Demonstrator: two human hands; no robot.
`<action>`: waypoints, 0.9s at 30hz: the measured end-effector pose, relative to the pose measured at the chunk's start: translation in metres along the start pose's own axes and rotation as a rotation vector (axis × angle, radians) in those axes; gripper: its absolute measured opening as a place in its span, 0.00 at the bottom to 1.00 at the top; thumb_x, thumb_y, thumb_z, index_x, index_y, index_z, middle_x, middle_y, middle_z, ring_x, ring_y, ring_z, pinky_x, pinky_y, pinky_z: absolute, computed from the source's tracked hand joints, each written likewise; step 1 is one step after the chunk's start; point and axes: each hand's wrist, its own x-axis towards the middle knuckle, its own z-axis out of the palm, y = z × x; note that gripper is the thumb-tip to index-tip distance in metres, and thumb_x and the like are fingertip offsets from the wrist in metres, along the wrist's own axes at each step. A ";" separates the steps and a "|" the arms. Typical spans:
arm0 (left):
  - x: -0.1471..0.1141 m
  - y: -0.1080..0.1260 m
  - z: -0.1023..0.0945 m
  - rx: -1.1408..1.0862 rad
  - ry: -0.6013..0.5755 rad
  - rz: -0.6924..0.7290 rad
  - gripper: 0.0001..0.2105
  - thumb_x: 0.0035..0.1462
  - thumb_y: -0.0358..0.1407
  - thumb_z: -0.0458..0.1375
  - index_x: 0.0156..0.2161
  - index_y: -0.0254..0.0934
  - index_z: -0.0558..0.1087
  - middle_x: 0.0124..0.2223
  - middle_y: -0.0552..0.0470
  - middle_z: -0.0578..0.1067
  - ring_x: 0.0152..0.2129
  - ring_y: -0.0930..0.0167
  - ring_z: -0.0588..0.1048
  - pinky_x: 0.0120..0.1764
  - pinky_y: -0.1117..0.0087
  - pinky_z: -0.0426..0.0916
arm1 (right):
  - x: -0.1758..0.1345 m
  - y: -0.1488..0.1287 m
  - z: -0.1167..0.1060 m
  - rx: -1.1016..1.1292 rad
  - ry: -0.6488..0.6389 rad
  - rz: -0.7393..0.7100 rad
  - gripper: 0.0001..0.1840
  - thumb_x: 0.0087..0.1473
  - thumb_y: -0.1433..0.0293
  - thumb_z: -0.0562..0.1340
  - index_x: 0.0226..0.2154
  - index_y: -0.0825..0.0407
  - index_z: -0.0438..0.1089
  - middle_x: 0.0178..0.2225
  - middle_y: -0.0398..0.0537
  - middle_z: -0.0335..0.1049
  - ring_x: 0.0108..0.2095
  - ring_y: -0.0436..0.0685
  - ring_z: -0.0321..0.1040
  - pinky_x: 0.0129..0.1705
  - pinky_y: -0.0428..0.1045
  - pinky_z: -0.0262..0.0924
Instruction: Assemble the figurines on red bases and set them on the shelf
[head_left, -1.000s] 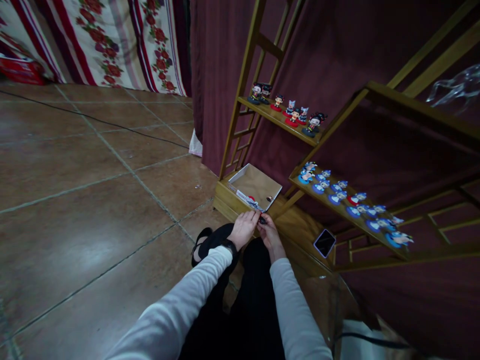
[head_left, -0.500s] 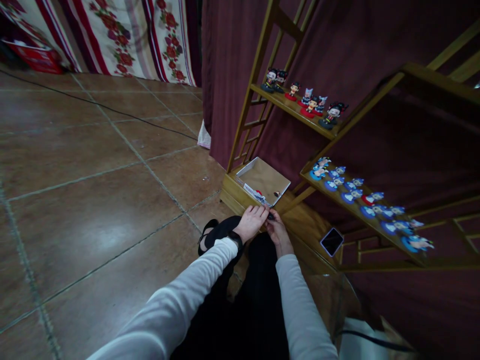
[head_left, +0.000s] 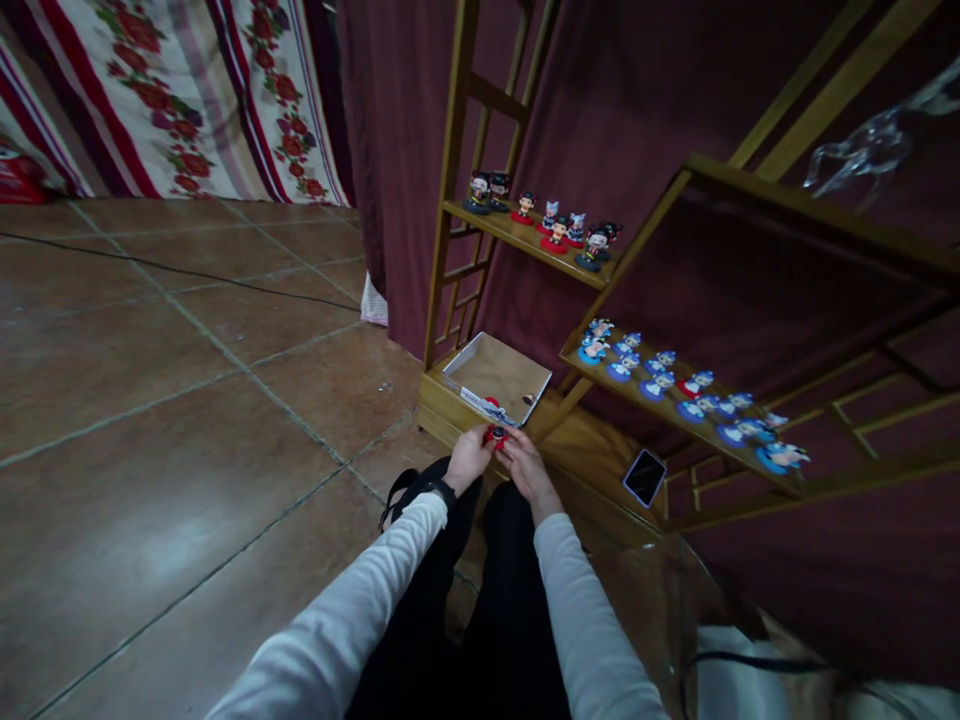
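Note:
Between my two hands is a small figurine with a red base and a dark head. My left hand closes on its left side, and my right hand grips it from the right. Just beyond them an open cardboard box sits on the low wooden ledge, with a few small red, white and dark pieces in its near part. Figurines with red and black bases stand on the upper shelf. Several blue-based figurines line the lower shelf.
A phone lies on the ledge to the right. The wooden shelf frame rises in front of a dark red curtain. A black cable crosses the tiled floor. At upper right hangs a clear glass-like ornament.
The figurine has come into sight between my hands, its red base now showing. My view has shifted, so the shelf and box appear further left.

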 end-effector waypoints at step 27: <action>0.015 -0.025 0.012 -0.260 -0.164 -0.141 0.10 0.46 0.33 0.55 0.32 0.32 0.77 0.26 0.52 0.76 0.23 0.71 0.71 0.27 0.74 0.65 | 0.012 0.012 0.000 -0.061 0.103 -0.056 0.16 0.32 0.68 0.70 0.29 0.51 0.70 0.31 0.42 0.74 0.33 0.52 0.69 0.37 0.48 0.64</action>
